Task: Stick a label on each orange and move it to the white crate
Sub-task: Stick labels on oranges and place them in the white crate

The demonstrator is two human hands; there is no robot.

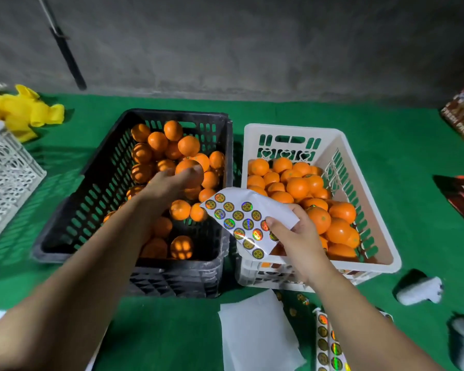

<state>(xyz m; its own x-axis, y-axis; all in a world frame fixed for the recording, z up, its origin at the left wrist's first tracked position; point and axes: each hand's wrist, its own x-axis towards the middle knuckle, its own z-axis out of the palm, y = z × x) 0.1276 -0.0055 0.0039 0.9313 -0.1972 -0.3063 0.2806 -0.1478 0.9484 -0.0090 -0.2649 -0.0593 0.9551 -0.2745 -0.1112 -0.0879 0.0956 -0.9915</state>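
My left grip (172, 183) curls around an orange (186, 170) in the black crate (91, 199), frame centre. My right grip (292, 234) pinches the label sheet (241, 220) over the white crate (370, 236), centre right.

Two crates side by side on the worktop (386, 156), oranges (172, 145) in the left crate (73, 210), oranges (298, 186) in the right crate (381, 253), label strips (330, 344) in front
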